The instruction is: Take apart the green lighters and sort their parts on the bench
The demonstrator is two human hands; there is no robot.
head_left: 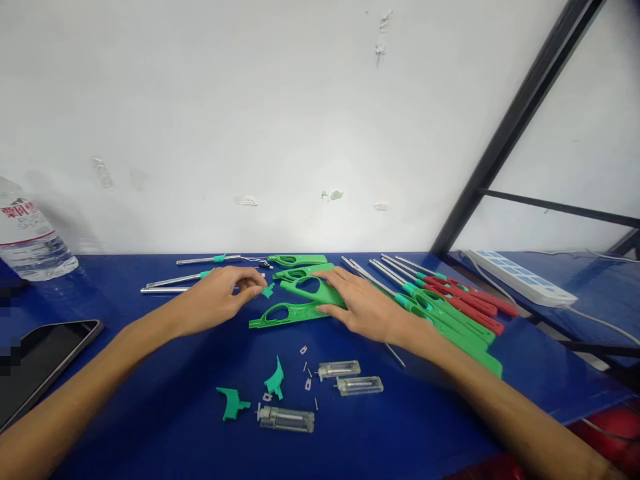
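Observation:
My left hand (223, 297) is closed, thumb and forefinger pinched at a small teal trigger piece (269, 291). My right hand (367, 303) grips a green lighter shell half (313, 290), thumb below and fingers above, tilted over another green shell half (285, 315) on the table. Behind these lie two more green casings (300, 260). Nearer me are two loose teal triggers (231, 404), several clear fuel tanks (286, 420), tiny pinkish clips (308, 384) and small screws (316, 403).
Metal lighter tubes (173, 280) lie behind my left hand. Assembled green lighters (457, 327) and red lighters (475, 303) fan out on the right. A water bottle (33, 233) and phone (45, 360) are at left; a power strip (523, 277) sits beyond the black frame (500, 153).

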